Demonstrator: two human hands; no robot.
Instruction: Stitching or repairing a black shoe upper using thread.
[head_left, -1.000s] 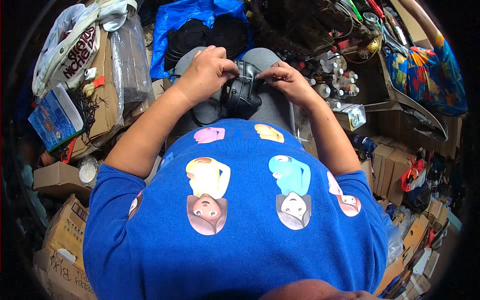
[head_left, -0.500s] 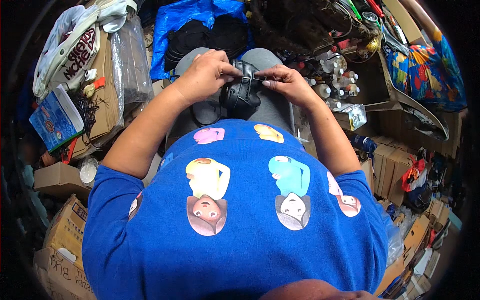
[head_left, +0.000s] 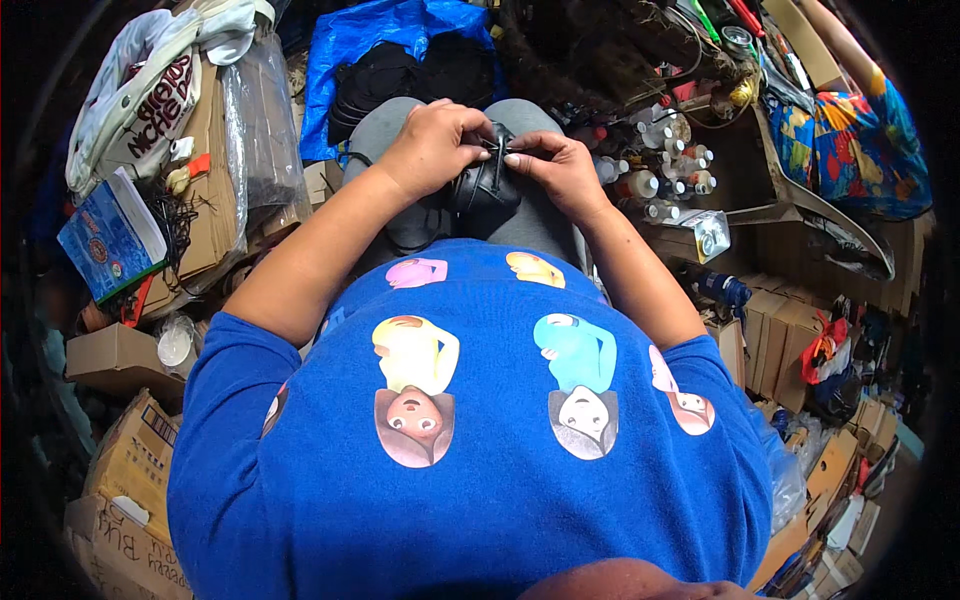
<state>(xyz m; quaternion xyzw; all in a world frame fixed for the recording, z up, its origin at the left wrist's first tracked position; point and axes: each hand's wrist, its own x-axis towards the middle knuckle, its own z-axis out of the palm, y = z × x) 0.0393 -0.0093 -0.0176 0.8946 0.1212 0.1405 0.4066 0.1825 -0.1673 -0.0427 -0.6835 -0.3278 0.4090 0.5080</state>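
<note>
While the 2 forearms [head_left: 325, 246] slant inward, left hand [head_left: 437, 147] and right hand [head_left: 560, 172] each pinch the black item [head_left: 488, 195].

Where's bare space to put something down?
The blue sheet is bare between the wrapped bundle and black pieces; grey trousers, between the black item and bottles. Crowded: among bottles, and at the item, which left hand and right hand hold.

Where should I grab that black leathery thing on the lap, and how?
I'd cup the black leathery thing by its rounded, bulging near end, coming from the side of the blue shirt. That bulge looks easy to curl fingers around and is free of fingers, while the left hand and right hand have their fingertips at the far end.
</note>
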